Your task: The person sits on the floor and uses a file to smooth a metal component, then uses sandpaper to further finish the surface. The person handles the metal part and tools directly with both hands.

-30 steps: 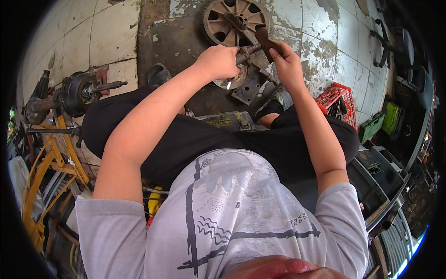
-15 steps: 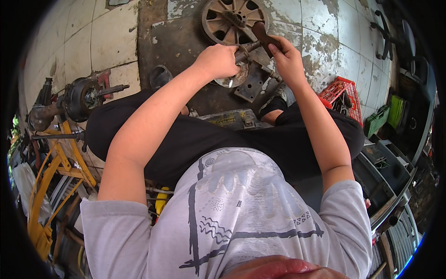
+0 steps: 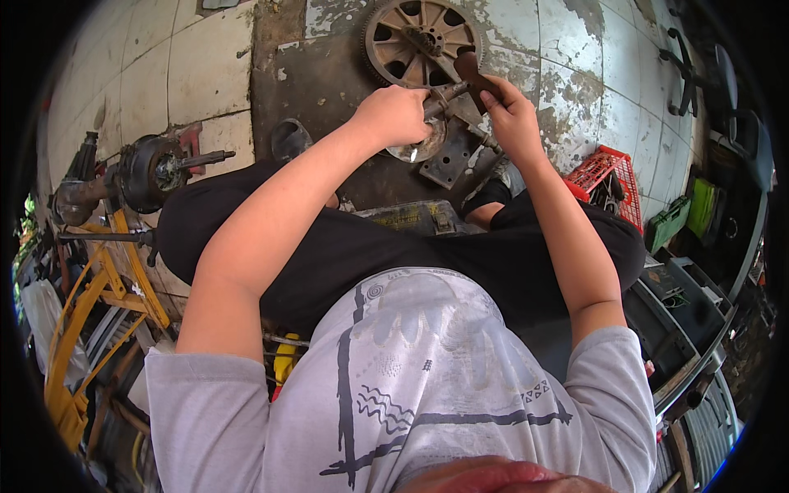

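My left hand (image 3: 396,117) is closed around a grimy metal shaft (image 3: 446,96) with a collar on it. Below that hand a round metal disc (image 3: 417,145) shows a bright spot; I cannot tell whether it joins the shaft. My right hand (image 3: 515,113) grips a dark brown, paddle-shaped tool (image 3: 469,69), whose upper end rises across the shaft's far end. Its working face is hidden. Beyond both hands a rusty toothed flywheel (image 3: 384,41) lies flat on the floor. A brush with dark bristles (image 3: 421,39) rests on it.
A drilled metal plate (image 3: 448,167) and a dark tool case (image 3: 403,217) lie between my legs. To the left is an axle housing with a hub (image 3: 148,171), above a yellow frame (image 3: 78,329). A red plastic basket (image 3: 604,168) stands at right, near a green case (image 3: 667,223).
The brown tool in my right hand has shifted slightly down along the shaft and stands more upright. My left hand keeps its hold. The whole view has shifted a little.
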A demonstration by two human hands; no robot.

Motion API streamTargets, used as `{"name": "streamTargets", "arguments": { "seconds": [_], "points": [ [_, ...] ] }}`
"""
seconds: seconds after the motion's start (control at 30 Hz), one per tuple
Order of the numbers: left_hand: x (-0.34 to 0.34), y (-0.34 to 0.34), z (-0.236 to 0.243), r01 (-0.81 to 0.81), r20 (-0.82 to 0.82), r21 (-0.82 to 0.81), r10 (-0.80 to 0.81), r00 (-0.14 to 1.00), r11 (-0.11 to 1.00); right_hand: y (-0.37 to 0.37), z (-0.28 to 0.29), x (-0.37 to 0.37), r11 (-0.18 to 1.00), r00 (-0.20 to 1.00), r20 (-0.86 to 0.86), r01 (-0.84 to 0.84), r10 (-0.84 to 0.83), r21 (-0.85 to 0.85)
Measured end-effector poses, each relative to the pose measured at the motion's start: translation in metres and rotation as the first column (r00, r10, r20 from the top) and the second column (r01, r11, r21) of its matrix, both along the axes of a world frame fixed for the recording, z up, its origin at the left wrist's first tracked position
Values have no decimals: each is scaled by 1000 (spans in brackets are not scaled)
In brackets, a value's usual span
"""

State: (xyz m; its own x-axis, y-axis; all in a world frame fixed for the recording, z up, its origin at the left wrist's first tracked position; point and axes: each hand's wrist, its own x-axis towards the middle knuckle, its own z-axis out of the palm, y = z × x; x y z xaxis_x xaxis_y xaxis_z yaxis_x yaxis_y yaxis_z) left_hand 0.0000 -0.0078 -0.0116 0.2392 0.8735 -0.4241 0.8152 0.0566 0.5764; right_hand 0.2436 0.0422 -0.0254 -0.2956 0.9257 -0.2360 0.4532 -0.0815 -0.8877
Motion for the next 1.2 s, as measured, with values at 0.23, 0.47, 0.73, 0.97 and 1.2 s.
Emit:
{"name": "streamTargets", "arguments": {
  "seconds": [0.23,0.47,0.73,0.97,1.2],
  "points": [
    [1,2,-1,16,-9,5,-16,1000,1000,1,-1,-1,999,999,-40,4,-3,43],
    [1,1,0,5,-4,-2,-5,1000,1000,-1,7,1,997,1000,-24,12,-11,77],
    [1,2,-2,11,-2,13,-11,1000,1000,1,-1,1,1000,994,106,21,-19,-16],
    [-1,3,2,24,-4,-2,-24,1000,1000,1,-5,4,999,999,-13,42,-41,34],
    [-1,3,-1,4,21,-8,-4,1000,1000,0,2,2,999,998,67,17,-20,48]
  ]
}}
